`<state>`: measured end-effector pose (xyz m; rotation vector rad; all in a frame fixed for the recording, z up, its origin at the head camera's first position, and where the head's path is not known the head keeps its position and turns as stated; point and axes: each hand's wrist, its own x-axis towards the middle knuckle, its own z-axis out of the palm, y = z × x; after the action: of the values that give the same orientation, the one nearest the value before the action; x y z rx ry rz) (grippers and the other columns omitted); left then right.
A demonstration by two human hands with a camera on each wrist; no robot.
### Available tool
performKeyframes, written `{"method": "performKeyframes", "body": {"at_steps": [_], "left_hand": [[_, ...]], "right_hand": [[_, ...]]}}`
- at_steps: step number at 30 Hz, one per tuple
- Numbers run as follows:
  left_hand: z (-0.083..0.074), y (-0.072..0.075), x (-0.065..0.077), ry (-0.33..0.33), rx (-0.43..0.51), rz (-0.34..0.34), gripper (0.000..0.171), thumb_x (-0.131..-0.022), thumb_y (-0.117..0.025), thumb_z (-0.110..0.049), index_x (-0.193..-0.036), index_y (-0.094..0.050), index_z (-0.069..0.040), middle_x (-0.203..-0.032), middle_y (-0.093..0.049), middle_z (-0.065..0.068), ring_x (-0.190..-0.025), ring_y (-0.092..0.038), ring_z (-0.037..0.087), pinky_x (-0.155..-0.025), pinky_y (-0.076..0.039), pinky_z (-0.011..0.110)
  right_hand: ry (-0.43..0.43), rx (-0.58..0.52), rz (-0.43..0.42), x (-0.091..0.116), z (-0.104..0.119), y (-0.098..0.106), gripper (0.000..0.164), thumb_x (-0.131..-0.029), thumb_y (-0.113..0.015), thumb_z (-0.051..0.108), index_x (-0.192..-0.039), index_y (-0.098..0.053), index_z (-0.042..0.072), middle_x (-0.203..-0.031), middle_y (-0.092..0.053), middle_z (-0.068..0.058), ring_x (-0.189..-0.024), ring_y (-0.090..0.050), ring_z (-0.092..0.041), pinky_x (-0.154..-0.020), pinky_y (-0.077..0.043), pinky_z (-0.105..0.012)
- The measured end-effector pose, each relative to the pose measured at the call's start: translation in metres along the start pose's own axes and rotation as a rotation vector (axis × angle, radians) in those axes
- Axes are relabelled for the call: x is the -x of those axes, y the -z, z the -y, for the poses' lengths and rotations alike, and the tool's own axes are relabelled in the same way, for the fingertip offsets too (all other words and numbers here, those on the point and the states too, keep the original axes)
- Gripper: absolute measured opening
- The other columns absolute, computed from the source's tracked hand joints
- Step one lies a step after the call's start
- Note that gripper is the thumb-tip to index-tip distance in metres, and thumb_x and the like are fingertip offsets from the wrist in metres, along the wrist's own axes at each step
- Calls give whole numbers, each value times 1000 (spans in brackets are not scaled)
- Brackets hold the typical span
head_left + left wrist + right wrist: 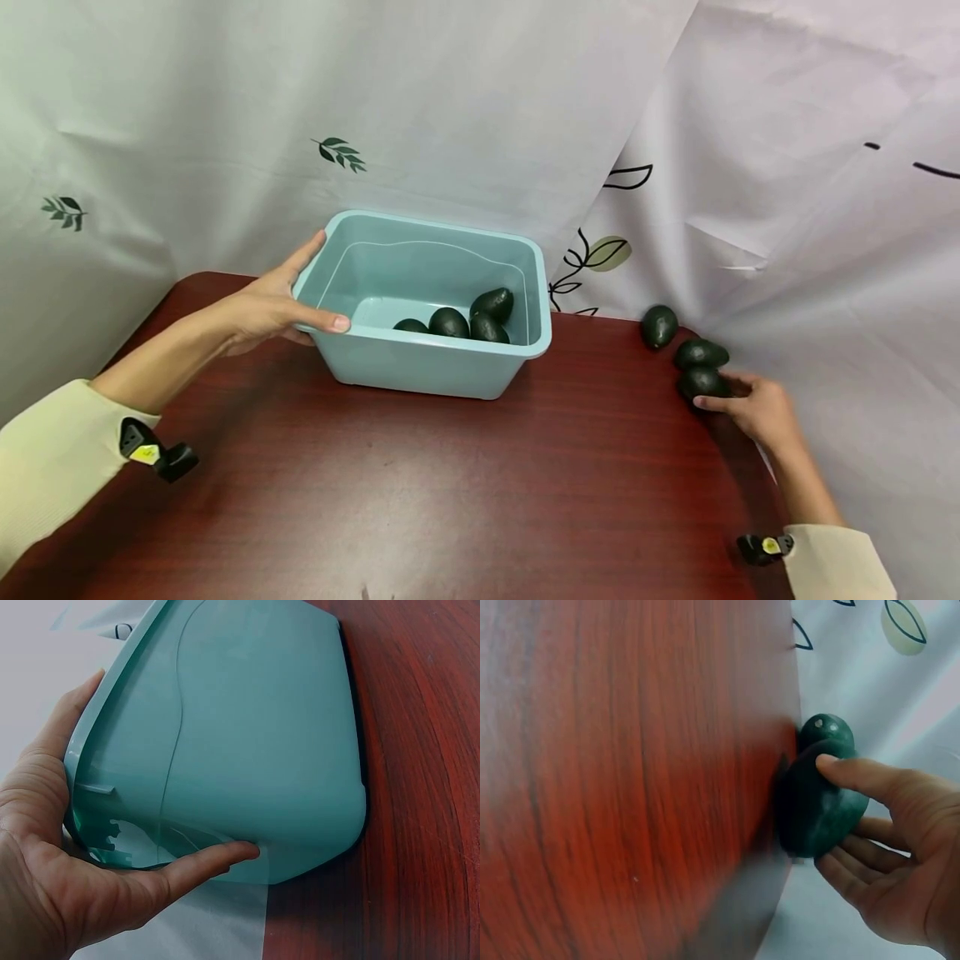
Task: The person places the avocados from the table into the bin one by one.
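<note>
A light blue plastic tub (420, 367) stands toward the back of the table, with several dark green avocados (448, 322) at the right of its inside. My left hand (273, 304) holds the tub's left end, thumb along the front rim and other fingers spread at the rim's far side. At the table's right edge, my right hand (757, 408) grips an avocado (817, 802) between thumb and fingers. Touching it from behind is a second avocado (701, 353), and a third avocado (660, 327) lies farther back.
The dark red wooden table (420, 492) fills the foreground. A white cloth (465, 108) with leaf prints hangs behind the tub and continues down the right side, close to the avocados and my right forearm.
</note>
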<state>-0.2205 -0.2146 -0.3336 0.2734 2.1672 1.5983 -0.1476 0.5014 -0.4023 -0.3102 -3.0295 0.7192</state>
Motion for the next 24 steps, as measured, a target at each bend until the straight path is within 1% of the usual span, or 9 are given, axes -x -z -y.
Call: {"method": "performKeyframes", "body": {"at_steps": [4,11,12,14,17,18,20,22,24], "left_hand": [[-1,0,0,0,3,1,140,-96,-88,-16,-177,20,-49,-185,-11,19,-160,-33,51,-104,-61,74],[0,-1,0,0,1,-2,139,-96,-88,-16,-177,20,-49,-185,-12,19,-159,-34,51,-104,-61,74],[0,-1,0,0,3,-3,139,-96,-88,-16,-177,20,-49,-185,-12,18,-159,-34,50,-104,-61,74],[0,-1,0,-1,1,-1,139,-96,-88,-16,-176,21,-49,-186,-10,19,-159,-34,51,-104,-61,74],[1,-1,0,-2,3,-2,139,-96,-88,-16,-176,21,-50,-186,-10,19,-160,-33,51,-104,-61,74],[1,0,0,-3,3,-3,139,-96,-88,-16,-176,21,-50,-186,-10,19,-160,-33,51,-104,-61,74],[1,0,0,-5,1,-4,139,-96,-87,-16,-176,21,-50,-186,-10,19,-159,-33,51,-104,-61,75],[1,0,0,-7,-1,-3,139,-96,-87,-16,-176,21,-50,-186,-10,19,-159,-33,51,-104,-60,75],[0,0,0,-6,-2,-3,139,-96,-87,-16,-176,20,-50,-186,-10,18,-159,-33,51,-104,-60,76]], "right_hand": [[-2,-29,33,-1,3,-4,88,-95,-91,46,-156,-60,-8,-153,-59,-43,-140,-56,-63,-108,-52,-70],[9,-46,24,-3,9,-12,87,-97,-89,48,-157,-60,-8,-151,-63,-40,-139,-62,-58,-107,-53,-63],[13,-48,19,-3,10,-14,86,-97,-89,47,-157,-60,-8,-150,-63,-40,-139,-63,-58,-106,-55,-60],[16,-52,8,-4,11,-16,86,-97,-89,47,-157,-60,-8,-149,-64,-40,-138,-65,-58,-101,-56,-51],[10,-60,-14,-4,14,-19,86,-97,-89,48,-157,-61,-7,-148,-65,-39,-137,-66,-57,-93,-54,-38],[5,-66,-22,-4,14,-20,86,-97,-89,48,-156,-61,-7,-147,-66,-39,-136,-67,-56,-92,-53,-36],[-3,-75,-33,-4,16,-22,86,-96,-89,49,-156,-62,-7,-147,-66,-40,-135,-67,-56,-93,-55,-38],[-10,-80,-42,-3,18,-23,87,-96,-89,51,-155,-62,-8,-147,-66,-40,-134,-67,-56,-96,-58,-46],[-13,-84,-46,-3,20,-24,88,-96,-89,52,-155,-62,-8,-146,-66,-41,-134,-67,-56,-100,-58,-56]]}}
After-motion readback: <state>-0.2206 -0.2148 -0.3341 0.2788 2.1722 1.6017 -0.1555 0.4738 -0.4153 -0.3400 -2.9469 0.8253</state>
